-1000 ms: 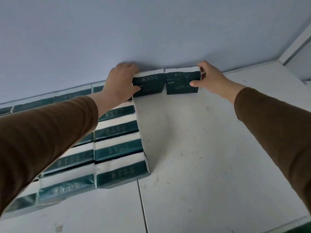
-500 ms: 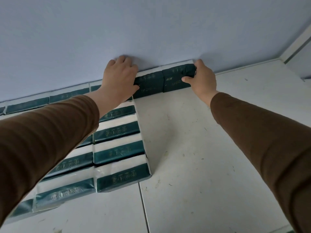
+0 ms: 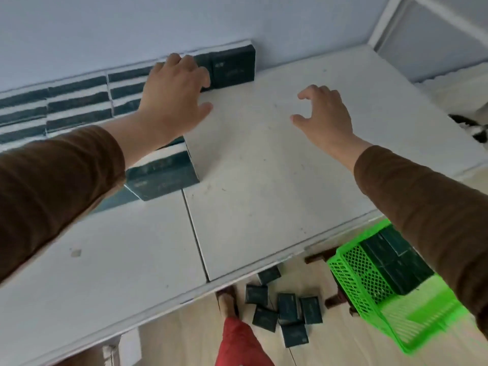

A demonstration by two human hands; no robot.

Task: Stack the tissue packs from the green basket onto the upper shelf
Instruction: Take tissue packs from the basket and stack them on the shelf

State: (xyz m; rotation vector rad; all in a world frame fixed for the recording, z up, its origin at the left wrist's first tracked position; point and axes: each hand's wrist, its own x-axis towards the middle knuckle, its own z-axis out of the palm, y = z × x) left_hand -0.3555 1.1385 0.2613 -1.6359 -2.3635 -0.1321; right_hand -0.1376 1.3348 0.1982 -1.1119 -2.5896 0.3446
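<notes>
Dark green tissue packs with white edges lie in rows on the white upper shelf (image 3: 264,180), filling its left part. The last-placed pack (image 3: 233,67) sits against the wall at the right end of the back row. My left hand (image 3: 174,99) hovers over the packs beside it, fingers spread, holding nothing. Over bare shelf to the right hangs my right hand (image 3: 324,114), open with curled fingers and empty. Below the shelf's front edge, the green basket (image 3: 369,281) holds several more packs.
Several loose packs (image 3: 285,310) lie on the light wood floor under the shelf edge, near my red-clad leg (image 3: 237,342) and foot. The pale wall runs along the back; a white frame (image 3: 383,27) stands at the far right corner.
Both hands have let go of the two packs at the wall and drawn back toward me. The view has tipped down, so the floor and the green basket now show.
</notes>
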